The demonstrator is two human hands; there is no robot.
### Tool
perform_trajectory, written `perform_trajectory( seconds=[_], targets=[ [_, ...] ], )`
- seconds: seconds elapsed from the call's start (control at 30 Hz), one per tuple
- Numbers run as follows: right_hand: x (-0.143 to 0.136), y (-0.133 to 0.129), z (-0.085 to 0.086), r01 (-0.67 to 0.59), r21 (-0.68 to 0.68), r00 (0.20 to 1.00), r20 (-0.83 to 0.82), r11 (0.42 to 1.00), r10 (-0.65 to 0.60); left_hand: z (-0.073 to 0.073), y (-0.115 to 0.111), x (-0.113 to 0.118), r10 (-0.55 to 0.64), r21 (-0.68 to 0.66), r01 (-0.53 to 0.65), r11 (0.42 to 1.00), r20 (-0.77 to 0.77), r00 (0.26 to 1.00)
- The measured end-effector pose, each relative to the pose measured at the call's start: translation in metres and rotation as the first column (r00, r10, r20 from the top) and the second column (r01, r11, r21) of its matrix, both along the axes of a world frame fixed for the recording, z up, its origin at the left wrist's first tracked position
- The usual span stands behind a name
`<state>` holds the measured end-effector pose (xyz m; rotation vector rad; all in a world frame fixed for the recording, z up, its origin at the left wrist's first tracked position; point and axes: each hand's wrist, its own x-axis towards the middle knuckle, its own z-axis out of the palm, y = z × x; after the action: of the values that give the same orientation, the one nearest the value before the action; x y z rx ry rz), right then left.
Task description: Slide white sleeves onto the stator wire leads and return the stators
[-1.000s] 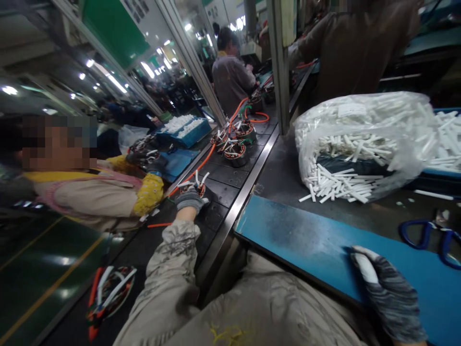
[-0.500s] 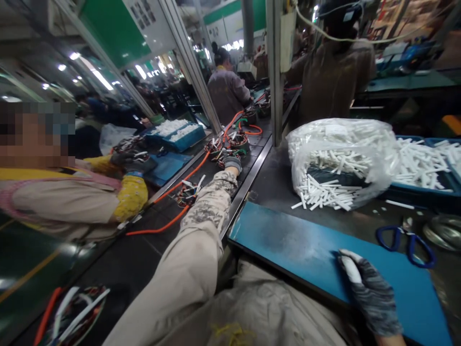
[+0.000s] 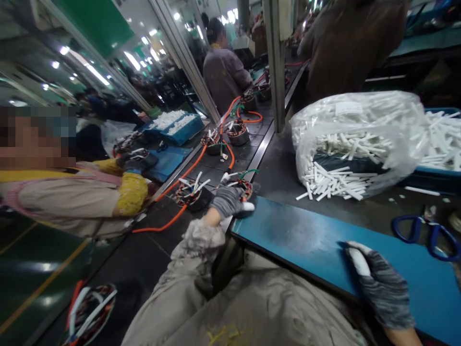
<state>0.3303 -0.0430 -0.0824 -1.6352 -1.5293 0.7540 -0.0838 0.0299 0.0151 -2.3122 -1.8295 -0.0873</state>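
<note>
In a grey glove with pale fingertips, my left hand [image 3: 230, 202] is closed round a motor stator [image 3: 245, 190], a metal ring with copper windings and a green wire. The stator is at the near left corner of the blue mat [image 3: 295, 230], where the conveyor's metal rail meets it. An orange cable [image 3: 229, 161] runs close behind. My right hand [image 3: 383, 281], gloved alike, rests on the mat with its fingers loosely stretched out and nothing visible in it. Just left of my left hand, another stator [image 3: 192, 192] with white sleeves stands on the dark conveyor.
A clear bag of white tubes [image 3: 360, 139] lies open behind the mat. Blue-handled scissors or snips [image 3: 427, 230] lie at the right. Across the conveyor, a co-worker's yellow sleeve [image 3: 132, 194] reaches towards a stator. More stators [image 3: 237, 133] stand further up; a metal post [image 3: 274, 72] rises there.
My left hand has come back towards me from further up the conveyor, bringing a stator to the mat's corner. My right hand stays on the mat. The view has shifted slightly.
</note>
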Motion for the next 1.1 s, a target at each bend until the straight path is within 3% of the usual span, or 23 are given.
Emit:
perform_trajectory(
  seconds=[0.1,0.17,0.2,0.23,0.3,0.37,0.4,0.47,0.53,0.63,0.73,0.8,0.83,0.93,0.97,1.03,1.1],
  targets=[
    [-0.002,-0.002,-0.003,0.005,0.083,0.997,0.07,0.997,-0.011,-0.014,-0.035,0.058,0.069,-0.105,-0.07,0.992,-0.013,0.998],
    [-0.011,0.0,0.001,-0.035,0.203,0.994,0.113,0.979,0.012,-0.005,-0.05,0.093,0.034,-0.151,-0.027,0.988,0.041,0.999],
    [-0.017,0.002,0.005,-0.087,0.276,0.99,0.133,0.957,0.051,0.006,-0.053,0.105,-0.047,-0.165,0.072,0.984,0.149,0.988],
    [-0.024,0.004,0.011,-0.143,0.357,0.984,0.148,0.923,0.095,0.02,-0.053,0.112,-0.157,-0.163,0.21,0.964,0.29,0.944],
    [-0.038,0.01,0.025,-0.289,0.474,0.956,0.195,0.832,0.221,0.046,-0.042,0.111,-0.381,-0.08,0.494,0.866,0.534,0.755],
    [-0.05,0.014,0.039,-0.358,0.553,0.934,0.207,0.752,0.292,0.057,-0.019,0.092,-0.474,0.037,0.588,0.808,0.632,0.613],
    [-0.054,0.016,0.045,-0.373,0.564,0.928,0.206,0.737,0.312,0.054,-0.006,0.079,-0.465,0.085,0.555,0.827,0.658,0.592],
    [-0.059,0.018,0.052,-0.423,0.561,0.904,0.206,0.712,0.374,0.036,0.019,0.052,-0.432,0.041,0.559,0.828,0.681,0.591],
    [-0.062,0.019,0.055,-0.501,0.557,0.859,0.226,0.663,0.459,0.007,0.035,0.033,-0.493,0.029,0.655,0.755,0.685,0.537],
    [-0.064,0.026,0.057,-0.62,0.566,0.76,0.264,0.543,0.593,-0.028,0.039,0.025,-0.464,-0.053,0.636,0.77,0.637,0.616],
    [-0.06,0.035,0.059,-0.709,0.534,0.657,0.26,0.461,0.708,-0.037,0.024,0.036,-0.359,-0.129,0.525,0.841,0.595,0.72],
    [-0.056,0.037,0.06,-0.731,0.486,0.625,0.195,0.479,0.756,-0.032,0.009,0.043,-0.29,-0.151,0.48,0.864,0.63,0.721],
    [-0.054,0.038,0.061,-0.722,0.449,0.636,0.131,0.526,0.761,-0.028,0.001,0.044,-0.266,-0.15,0.466,0.872,0.654,0.708],
    [-0.054,0.039,0.064,-0.601,0.243,0.739,-0.193,0.761,0.645,-0.013,-0.02,0.04,-0.223,-0.162,0.454,0.876,0.699,0.679],
    [-0.056,0.04,0.067,-0.571,0.142,0.752,-0.304,0.808,0.585,-0.008,-0.026,0.038,-0.214,-0.179,0.452,0.874,0.693,0.688],
    [-0.059,0.047,0.075,-0.575,-0.02,0.732,-0.459,0.818,0.504,0.001,-0.034,0.037,-0.2,-0.175,0.407,0.897,0.659,0.725],
    [-0.061,0.058,0.086,-0.64,-0.105,0.695,-0.502,0.762,0.515,0.007,-0.037,0.043,-0.237,-0.087,0.365,0.927,0.62,0.748]
  ],
)
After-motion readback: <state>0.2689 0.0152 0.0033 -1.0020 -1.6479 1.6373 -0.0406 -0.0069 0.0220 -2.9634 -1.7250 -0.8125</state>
